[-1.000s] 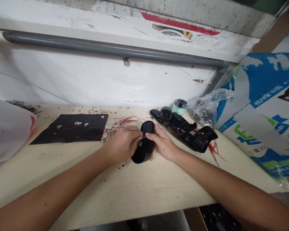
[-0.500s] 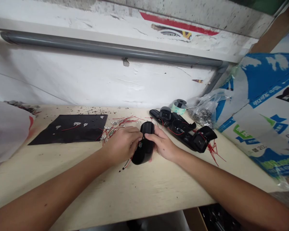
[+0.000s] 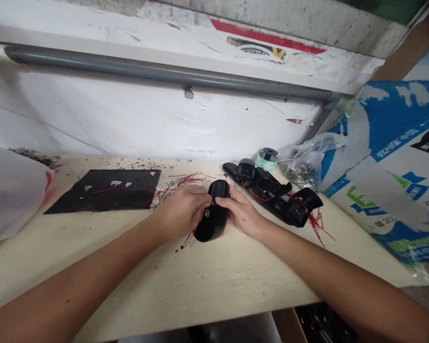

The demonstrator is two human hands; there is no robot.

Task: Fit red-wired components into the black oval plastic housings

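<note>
A black oval plastic housing (image 3: 211,230) is held just above the table, its hollow side facing up, with small metal parts inside. My right hand (image 3: 246,215) is closed around its right side, thumb pressed over the edge. My left hand (image 3: 185,209) pinches at the housing's left inner edge; whatever small piece its fingertips hold is hidden. Thin red and black wires (image 3: 186,242) with dark tips hang out below the left fingers. Behind that hand lies a pile of red wires with small metal tabs (image 3: 171,186).
More black housings (image 3: 271,193) with red wires lie at right, near a spool (image 3: 267,158) and a clear bag of metal pieces (image 3: 300,171). A black sheet (image 3: 75,197) bearing small metal tabs lies at left. A blue and white carton (image 3: 396,176) borders the right side.
Both hands keep nearly the same hold on the housing. The housing and the hanging wires have shifted very slightly up and left; the view has moved a little too.
</note>
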